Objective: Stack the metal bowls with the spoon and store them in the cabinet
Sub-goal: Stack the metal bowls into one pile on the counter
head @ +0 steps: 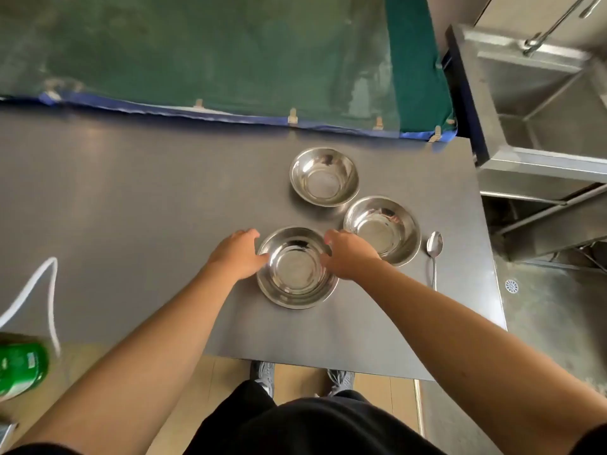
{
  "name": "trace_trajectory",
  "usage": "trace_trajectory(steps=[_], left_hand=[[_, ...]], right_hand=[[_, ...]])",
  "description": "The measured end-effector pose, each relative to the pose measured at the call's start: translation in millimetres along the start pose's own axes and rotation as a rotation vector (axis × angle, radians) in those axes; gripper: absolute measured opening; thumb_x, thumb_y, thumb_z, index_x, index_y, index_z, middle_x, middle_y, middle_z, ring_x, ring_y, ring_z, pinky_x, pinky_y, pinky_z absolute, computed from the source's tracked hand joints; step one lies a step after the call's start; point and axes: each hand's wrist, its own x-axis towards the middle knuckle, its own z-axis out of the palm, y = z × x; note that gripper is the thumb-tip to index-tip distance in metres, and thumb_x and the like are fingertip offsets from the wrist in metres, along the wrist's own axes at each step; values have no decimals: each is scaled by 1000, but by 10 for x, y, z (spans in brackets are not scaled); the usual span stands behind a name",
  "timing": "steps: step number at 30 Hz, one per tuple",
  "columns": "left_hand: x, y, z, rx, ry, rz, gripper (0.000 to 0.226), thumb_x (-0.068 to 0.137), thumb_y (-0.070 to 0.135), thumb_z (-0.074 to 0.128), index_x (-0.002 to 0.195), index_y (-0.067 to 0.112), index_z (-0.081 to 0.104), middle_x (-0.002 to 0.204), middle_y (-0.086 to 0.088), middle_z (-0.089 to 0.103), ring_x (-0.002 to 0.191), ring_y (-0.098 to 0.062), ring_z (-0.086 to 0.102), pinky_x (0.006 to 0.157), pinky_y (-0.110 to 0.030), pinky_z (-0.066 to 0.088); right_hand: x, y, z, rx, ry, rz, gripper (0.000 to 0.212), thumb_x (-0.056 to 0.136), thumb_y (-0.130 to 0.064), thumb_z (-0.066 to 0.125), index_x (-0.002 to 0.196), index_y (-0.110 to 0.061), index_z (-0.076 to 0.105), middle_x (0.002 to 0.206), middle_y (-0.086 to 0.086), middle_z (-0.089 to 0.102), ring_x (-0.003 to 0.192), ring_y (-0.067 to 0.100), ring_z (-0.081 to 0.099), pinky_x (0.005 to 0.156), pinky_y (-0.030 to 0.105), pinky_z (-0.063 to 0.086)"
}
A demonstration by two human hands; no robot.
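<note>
Three shiny metal bowls stand upright on the grey table (131,198). The nearest bowl (295,270) lies between my hands. My left hand (238,254) touches its left rim and my right hand (348,254) touches its right rim, thumbs over the edge. A second bowl (384,226) sits just behind my right hand. The third bowl (323,175) stands farther back. A metal spoon (434,254) lies on the table to the right of the bowls, bowl end pointing away from me.
A green sheet (213,54) edged with blue tape hangs behind the table. A steel sink unit (542,103) stands at the right, past the table's right edge. A white cable (49,290) and a green bottle (19,366) are at the left.
</note>
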Motion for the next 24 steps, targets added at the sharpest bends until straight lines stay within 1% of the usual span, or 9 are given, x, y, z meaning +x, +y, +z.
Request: trace_trajectory(steps=[2, 5, 8, 10, 12, 15, 18, 21, 24], left_hand=[[-36, -20, 50, -48, -5, -26, 63, 88, 46, 70, 141, 16, 52, 136, -10, 58, 123, -31, 56, 98, -39, 48], [-89, -40, 165, -129, -27, -55, 47, 87, 46, 71, 121, 15, 60, 116, -7, 66, 103, -29, 62, 85, -36, 50], [-105, -46, 197, -193, -38, -92, 44, 86, 45, 71, 117, 15, 60, 106, -6, 68, 97, -29, 64, 84, -38, 53], [-99, -43, 217, -228, -47, -109, 46, 85, 47, 71, 117, 16, 60, 105, -5, 69, 98, -28, 64, 86, -40, 54], [-89, -31, 226, -246, -51, -117, 48, 84, 49, 71, 117, 15, 59, 106, -5, 69, 96, -28, 66, 87, -41, 55], [-69, -16, 215, -285, -44, -130, 50, 83, 50, 71, 116, 15, 56, 103, -5, 68, 86, -29, 70, 84, -43, 59], [-41, 13, 138, -286, -4, -118, 46, 83, 51, 70, 109, 15, 58, 100, -4, 68, 83, -28, 70, 79, -41, 59], [7, 84, -1, -257, 34, -84, 44, 83, 55, 69, 104, 17, 59, 97, -2, 68, 85, -24, 66, 70, -34, 51], [76, 212, -164, -260, 63, -57, 45, 83, 54, 70, 107, 17, 59, 98, -1, 66, 84, -23, 66, 70, -35, 52]], right_hand=[[-21, -22, 68, 40, 6, 41, 44, 93, -35, 60, 132, -16, 52, 116, 11, 61, 104, 33, 63, 84, 40, 51], [-57, -35, 193, 111, 5, 93, 48, 91, -31, 60, 134, -14, 48, 115, 13, 61, 101, 33, 63, 82, 41, 51], [-48, -41, 246, 209, 39, 155, 56, 91, -31, 62, 141, -15, 42, 123, 14, 58, 105, 34, 63, 79, 37, 48], [-32, -33, 272, 281, 49, 218, 59, 92, -33, 62, 143, -14, 39, 127, 16, 57, 109, 36, 62, 79, 36, 46], [-24, -31, 297, 338, 24, 260, 60, 91, -33, 62, 143, -13, 38, 127, 16, 59, 107, 34, 62, 78, 37, 48], [-17, -26, 307, 396, -6, 295, 64, 90, -35, 63, 145, -14, 37, 127, 14, 59, 103, 32, 64, 74, 37, 50], [9, -21, 261, 404, 5, 278, 65, 90, -37, 65, 146, -15, 39, 130, 13, 57, 104, 31, 63, 71, 35, 49], [43, -15, 124, 403, 38, 251, 65, 89, -35, 66, 145, -14, 41, 128, 12, 58, 106, 30, 63, 80, 39, 56], [76, 8, -56, 427, 96, 237, 66, 89, -36, 67, 146, -15, 42, 131, 10, 58, 106, 26, 61, 77, 35, 51]])
